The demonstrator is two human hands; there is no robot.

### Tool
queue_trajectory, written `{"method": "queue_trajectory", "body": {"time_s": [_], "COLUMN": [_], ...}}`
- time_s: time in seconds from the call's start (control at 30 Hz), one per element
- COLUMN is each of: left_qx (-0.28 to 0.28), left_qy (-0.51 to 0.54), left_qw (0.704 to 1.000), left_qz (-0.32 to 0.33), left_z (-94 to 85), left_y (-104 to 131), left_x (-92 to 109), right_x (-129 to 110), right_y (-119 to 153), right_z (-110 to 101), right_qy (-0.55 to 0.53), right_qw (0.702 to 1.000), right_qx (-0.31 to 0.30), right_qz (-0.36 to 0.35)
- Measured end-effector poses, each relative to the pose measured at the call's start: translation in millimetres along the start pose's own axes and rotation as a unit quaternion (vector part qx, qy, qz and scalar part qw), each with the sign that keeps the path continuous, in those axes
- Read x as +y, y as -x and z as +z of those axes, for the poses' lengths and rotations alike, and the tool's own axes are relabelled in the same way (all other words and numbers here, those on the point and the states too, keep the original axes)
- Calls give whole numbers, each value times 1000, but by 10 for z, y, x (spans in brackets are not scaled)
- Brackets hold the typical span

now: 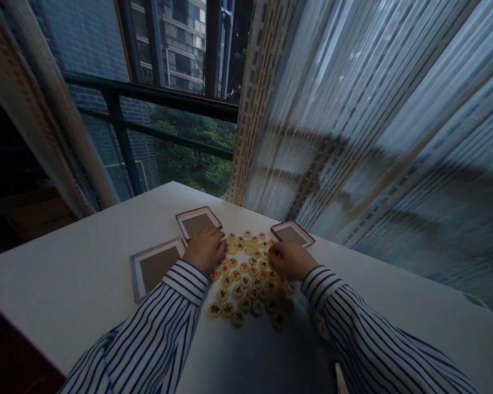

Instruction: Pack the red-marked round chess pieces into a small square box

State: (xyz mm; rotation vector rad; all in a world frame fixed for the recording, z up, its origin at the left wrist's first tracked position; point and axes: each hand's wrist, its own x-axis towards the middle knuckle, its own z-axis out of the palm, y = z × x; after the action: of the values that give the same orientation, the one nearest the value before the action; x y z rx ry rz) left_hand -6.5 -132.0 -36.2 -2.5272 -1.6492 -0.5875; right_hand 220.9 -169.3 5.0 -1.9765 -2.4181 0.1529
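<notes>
Many round, pale Chinese chess pieces (pixel 245 282), marked with red or black characters, lie spread on the white table between my hands. Some show blank faces. My left hand (pixel 205 250) rests palm down at the left edge of the pieces, its fingers loosely bent and partly apart over the nearest ones. On the other side, my right hand (pixel 291 260) is closed, thumb and fingers drawn together among the right-hand pieces. Whatever lies between those fingertips is hidden. Several pieces nearest me, on the right, lie in shadow.
A shallow open box part (pixel 158 271) lies beside my left forearm. Another box part (pixel 197 223) is behind my left hand, and a third (pixel 291 234) behind my right. The white table (pixel 86 257) ends near a railing (pixel 156 101) and a hanging string curtain (pixel 337 137).
</notes>
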Motion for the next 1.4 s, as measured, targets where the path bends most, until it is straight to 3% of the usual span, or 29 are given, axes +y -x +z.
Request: {"method": "queue_trajectory", "body": {"time_s": [0.2,0.4,1.13,1.4], "left_qx": [7,11,32,40], "left_qy": [7,11,12,11], "left_qw": [1000,1000,999,998], "left_qz": [-4,-11,-33,-38], "left_z": [25,28,-4,2], "left_y": [14,10,4,-2], "left_x": [37,30,5,-1], "right_x": [-154,-259,-316,-287], "right_y": [-351,-494,-507,-508], "right_z": [4,47,-28,8], "right_qy": [17,41,86,61], "right_qw": [1000,999,993,996], "right_qx": [-7,-19,-62,-52], "right_qz": [12,22,45,41]}}
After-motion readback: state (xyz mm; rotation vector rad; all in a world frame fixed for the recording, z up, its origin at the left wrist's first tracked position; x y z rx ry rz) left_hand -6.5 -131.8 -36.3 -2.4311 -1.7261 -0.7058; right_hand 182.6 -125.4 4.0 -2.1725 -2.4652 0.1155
